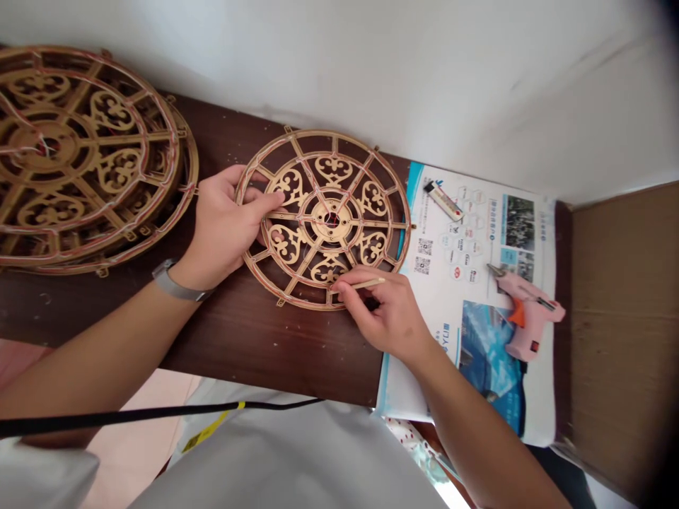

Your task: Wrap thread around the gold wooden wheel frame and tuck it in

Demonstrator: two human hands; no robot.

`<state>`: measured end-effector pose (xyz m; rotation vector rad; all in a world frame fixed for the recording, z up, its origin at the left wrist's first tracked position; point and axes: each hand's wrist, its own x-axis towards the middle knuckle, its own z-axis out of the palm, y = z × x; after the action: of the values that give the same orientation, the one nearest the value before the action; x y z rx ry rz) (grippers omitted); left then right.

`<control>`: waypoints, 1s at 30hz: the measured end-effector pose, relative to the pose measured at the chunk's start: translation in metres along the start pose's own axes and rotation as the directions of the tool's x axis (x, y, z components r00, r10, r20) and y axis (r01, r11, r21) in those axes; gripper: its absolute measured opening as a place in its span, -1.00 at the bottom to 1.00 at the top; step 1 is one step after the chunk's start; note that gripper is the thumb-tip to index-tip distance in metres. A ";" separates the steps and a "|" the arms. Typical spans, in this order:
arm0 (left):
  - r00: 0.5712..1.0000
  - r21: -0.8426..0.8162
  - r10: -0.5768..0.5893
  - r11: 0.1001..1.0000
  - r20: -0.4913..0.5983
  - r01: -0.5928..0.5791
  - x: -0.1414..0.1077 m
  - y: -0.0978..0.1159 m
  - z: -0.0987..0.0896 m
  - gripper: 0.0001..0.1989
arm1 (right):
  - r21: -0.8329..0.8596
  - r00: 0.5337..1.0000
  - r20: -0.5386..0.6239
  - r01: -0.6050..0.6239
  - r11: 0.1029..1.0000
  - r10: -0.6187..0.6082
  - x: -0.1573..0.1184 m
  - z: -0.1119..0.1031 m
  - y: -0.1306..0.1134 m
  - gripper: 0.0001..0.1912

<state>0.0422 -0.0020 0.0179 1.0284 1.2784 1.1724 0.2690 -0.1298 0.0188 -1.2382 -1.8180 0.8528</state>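
A round gold openwork frame (342, 201) lies in front of me on the dark wooden table, with thin red and white wires running along its ribs and rings. My left hand (236, 212) grips its left rim, thumb on top and fingers reaching underneath. Between the thumb and fingers of my right hand (385, 304) is a thin pale wooden stick (366, 285). Its tip meets the lower part of the frame, close to the wires near the outer ring. Some of the right fingers are hidden behind the hand.
Several similar gold frames (79, 265) are stacked at the left. On the right, a printed sheet (440, 283) carries a pink glue gun (530, 311) and a lighter-like item (444, 201). A cardboard box (626, 318) stands at the far right; a white wall (371, 71) rises behind the table.
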 end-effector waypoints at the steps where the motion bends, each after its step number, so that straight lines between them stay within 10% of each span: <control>1: 1.000 0.003 -0.003 1.000 0.003 0.003 0.000 0.000 0.000 -0.78 | -0.001 1.000 -0.004 -0.001 1.000 0.001 0.000 0.000 0.000 -0.81; 15: 1.000 0.009 -0.015 1.000 0.000 0.015 -0.001 0.006 0.003 -0.78 | 0.278 0.988 0.006 -0.151 0.949 0.155 -0.004 -0.005 0.000 -0.78; 30: 1.000 0.006 -0.004 1.000 -0.017 0.004 0.000 0.003 0.003 -0.71 | 0.193 0.989 0.010 -0.144 0.970 0.145 -0.002 -0.003 -0.004 -0.79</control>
<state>0.0447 -0.0018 0.0216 1.0223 1.2975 1.1766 0.2700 -0.1324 0.0230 -1.2563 -1.6130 1.0807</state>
